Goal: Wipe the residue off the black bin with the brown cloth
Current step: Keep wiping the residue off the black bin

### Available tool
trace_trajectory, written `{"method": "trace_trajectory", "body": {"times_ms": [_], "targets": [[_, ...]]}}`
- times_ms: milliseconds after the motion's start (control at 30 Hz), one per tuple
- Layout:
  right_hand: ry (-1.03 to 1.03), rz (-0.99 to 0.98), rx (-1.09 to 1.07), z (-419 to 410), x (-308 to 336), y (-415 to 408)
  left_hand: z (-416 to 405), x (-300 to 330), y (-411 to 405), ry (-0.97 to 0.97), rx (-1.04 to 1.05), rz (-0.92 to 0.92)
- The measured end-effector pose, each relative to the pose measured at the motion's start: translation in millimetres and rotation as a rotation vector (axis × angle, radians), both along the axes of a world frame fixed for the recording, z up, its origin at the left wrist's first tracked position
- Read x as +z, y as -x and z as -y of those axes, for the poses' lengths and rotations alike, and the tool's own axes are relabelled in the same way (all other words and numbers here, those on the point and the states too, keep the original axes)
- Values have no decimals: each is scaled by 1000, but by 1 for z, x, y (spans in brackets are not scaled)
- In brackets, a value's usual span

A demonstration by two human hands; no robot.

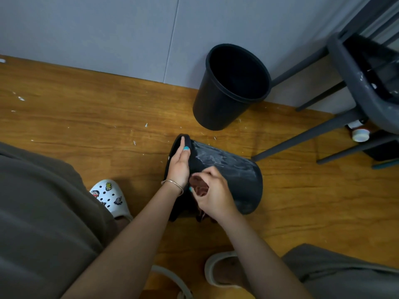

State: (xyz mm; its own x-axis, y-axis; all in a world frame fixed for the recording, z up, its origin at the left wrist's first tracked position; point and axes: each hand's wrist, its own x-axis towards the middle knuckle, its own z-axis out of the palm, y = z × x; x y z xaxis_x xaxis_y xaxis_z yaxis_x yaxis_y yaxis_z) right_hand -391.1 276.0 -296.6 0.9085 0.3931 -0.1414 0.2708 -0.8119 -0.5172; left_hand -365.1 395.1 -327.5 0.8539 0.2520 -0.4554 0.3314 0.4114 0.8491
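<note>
The single head view looks steeply down, close over the wooden floor [86, 108].

No legible text, label, brand, number or sign is found anywhere in view. The white clog [110, 196] carries small cartoon charms, which are pictures only, with no lettering that can be made out. The white-capped bottle [360, 134] under the chair shows part of a label, too small and blurred to read.
</note>
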Motion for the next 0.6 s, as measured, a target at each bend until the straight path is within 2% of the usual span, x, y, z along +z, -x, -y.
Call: {"method": "trace_trajectory", "body": {"times_ms": [200, 367, 500, 600], "targets": [[-35, -25, -155, -14, 7, -28, 2, -3, 3, -37, -15, 10], [80, -2, -206, -31, 16, -61, 4, 0, 10, -74, -8, 2], [68, 29, -177, -20, 10, -29, 5, 2, 15, -145, -22, 28], [166, 140, -241, -9, 4, 2, 8, 4, 18, -214, -66, 14]]}}
